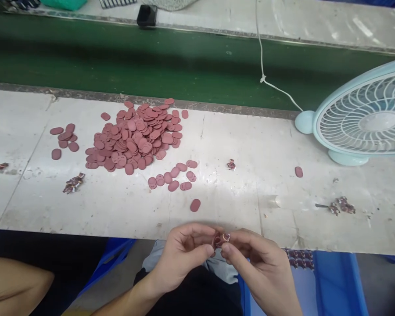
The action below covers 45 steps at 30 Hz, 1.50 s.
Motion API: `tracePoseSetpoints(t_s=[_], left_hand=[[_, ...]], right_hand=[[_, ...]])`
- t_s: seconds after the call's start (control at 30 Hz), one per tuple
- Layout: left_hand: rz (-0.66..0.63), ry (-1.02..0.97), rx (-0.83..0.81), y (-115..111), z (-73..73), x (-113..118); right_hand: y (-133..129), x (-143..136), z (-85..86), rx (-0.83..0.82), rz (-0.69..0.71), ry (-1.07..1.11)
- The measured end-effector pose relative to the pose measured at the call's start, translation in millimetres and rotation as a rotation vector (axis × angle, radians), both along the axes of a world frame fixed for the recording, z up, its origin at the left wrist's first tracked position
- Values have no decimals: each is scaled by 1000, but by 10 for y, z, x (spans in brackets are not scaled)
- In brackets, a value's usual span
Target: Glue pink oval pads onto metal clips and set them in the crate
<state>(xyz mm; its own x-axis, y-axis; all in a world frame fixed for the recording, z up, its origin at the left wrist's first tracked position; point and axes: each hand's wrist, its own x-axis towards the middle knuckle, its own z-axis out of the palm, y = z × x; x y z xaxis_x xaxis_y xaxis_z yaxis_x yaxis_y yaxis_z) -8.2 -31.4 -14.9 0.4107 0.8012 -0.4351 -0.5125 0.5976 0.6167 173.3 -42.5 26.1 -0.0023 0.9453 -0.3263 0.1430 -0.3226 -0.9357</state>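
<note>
Two bare hands meet just past the near edge of the tabletop [283, 210]: the left hand [181, 256] and right hand [260, 263] both pinch one small reddish part [220, 239] between thumbs and fingertips, fingers curled closed around it. Further in on the tabletop, toward its far edge, lies a big pile of reddish oval discs [136, 136], with loose discs [174, 177] between pile and hands. A pale blue fan [365, 118] stands at the far right.

Disc pile [136, 136] on bench [250, 206], fan [365, 118] right, conveyor [151, 57] behind.
</note>
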Motion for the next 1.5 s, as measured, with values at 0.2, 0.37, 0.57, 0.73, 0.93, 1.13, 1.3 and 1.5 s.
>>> tracePoseSetpoints(t_s=[0.2,0.37,0.57,0.73,0.93,1.13,1.3,1.5], left_hand=[[18,40,-32,11,11,0],[7,141,-6,2,11,-25],[10,175,23,0,39,-18],[0,228,17,21,103,-19],[20,254,19,-29,80,12],[-23,512,343,31,1,-164],[-328,1086,1098,431,-120,-526],[-548,1165,1549,752,-321,-680]], right_hand=[[-2,-45,-22,-60,-1,63],[-1,-61,-37,-105,-14,143],[-10,-91,-40,-93,-63,189],[-11,-116,-48,-78,-91,202],[-55,-120,-118,-94,-128,243],[-204,42,-315,-117,-265,467],[-543,617,-360,-44,-537,415],[-1378,1667,-516,33,-947,33]])
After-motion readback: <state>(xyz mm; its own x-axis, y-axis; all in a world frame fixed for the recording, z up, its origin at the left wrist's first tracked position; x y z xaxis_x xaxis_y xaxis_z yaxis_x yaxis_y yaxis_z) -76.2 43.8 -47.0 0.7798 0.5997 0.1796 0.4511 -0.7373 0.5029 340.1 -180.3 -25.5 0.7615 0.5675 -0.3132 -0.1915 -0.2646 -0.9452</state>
